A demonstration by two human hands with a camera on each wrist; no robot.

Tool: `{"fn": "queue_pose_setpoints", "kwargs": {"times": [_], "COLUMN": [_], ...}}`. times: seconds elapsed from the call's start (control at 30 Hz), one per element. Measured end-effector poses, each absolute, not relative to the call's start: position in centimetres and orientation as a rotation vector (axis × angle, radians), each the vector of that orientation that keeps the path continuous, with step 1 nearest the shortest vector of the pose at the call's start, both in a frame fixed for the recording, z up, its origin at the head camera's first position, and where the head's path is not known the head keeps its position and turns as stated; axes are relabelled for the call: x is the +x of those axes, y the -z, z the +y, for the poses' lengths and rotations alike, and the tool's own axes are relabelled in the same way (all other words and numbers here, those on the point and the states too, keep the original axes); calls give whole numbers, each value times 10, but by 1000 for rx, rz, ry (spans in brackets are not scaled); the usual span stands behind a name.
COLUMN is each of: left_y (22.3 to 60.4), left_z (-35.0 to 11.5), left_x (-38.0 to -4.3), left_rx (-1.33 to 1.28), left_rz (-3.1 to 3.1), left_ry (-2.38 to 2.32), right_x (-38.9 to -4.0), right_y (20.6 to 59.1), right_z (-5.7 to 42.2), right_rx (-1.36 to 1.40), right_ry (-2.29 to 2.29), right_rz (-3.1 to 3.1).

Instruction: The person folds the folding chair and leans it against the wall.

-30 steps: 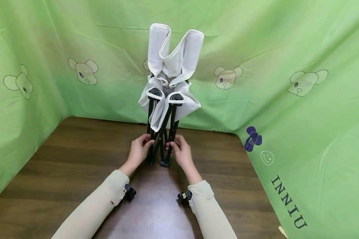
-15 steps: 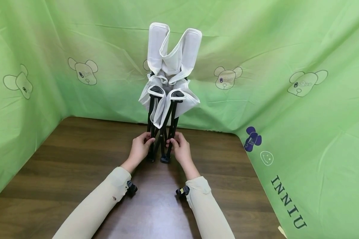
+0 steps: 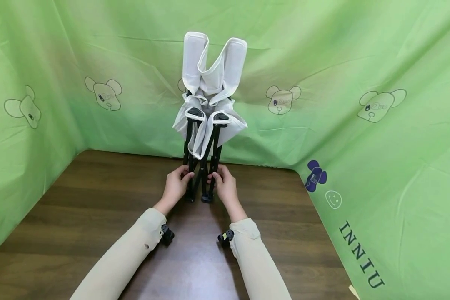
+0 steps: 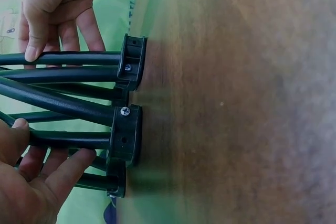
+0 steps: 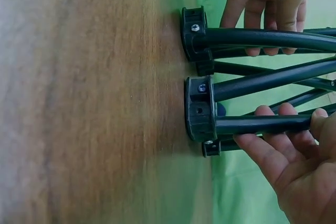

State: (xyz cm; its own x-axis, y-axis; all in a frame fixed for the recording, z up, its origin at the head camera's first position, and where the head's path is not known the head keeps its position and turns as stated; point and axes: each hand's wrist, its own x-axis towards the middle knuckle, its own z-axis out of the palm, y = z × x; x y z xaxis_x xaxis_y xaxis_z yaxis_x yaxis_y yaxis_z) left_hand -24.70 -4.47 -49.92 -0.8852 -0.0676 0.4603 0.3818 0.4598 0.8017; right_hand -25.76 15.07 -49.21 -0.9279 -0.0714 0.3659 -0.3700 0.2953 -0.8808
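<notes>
A small folding chair with white fabric (image 3: 212,81) and black tube legs stands folded and upright near the back of the table. Its two fabric-covered uprights point up, with the cloth sagging between them. My left hand (image 3: 174,186) holds the left legs low down, thumb in front and fingers behind. On the other side, my right hand (image 3: 226,187) grips the right legs in the same way. In the left wrist view, the black plastic feet (image 4: 126,135) stand at the tabletop, with screws showing. The right wrist view shows fingers curled around a leg tube (image 5: 262,124).
The brown wooden table (image 3: 97,233) lies beneath. Green cloth (image 3: 135,50) printed with bear heads encloses the back and both sides, and the chair's top overlaps it in the head view. Dark wrist cameras (image 3: 167,234) hang below both cuffs.
The folded chair has shifted slightly back and to the left, its uprights a little closer together. Both hands have moved a little forward with it, keeping their hold on the legs.
</notes>
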Motion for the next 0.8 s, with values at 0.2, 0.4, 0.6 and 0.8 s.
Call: {"fn": "queue_pose_setpoints", "kwargs": {"times": [0.2, 0.4, 0.6, 0.8], "left_y": [499, 498, 498, 498], "left_z": [-42, -37, -34, -34], "left_x": [-245, -245, -242, -242], "left_rx": [-268, -259, -235, -223], "left_rz": [-2269, -2271, -2258, -2252], "left_ry": [1359, 1335, 1316, 1312], "right_x": [-257, -258, -256, -256], "right_y": [492, 494, 494, 493], "right_z": [151, 153, 153, 154], "right_rx": [448, 441, 440, 453], "right_ry": [-1704, -1681, -1689, -1738], "right_rz": [-2295, -2286, -2299, -2296]}}
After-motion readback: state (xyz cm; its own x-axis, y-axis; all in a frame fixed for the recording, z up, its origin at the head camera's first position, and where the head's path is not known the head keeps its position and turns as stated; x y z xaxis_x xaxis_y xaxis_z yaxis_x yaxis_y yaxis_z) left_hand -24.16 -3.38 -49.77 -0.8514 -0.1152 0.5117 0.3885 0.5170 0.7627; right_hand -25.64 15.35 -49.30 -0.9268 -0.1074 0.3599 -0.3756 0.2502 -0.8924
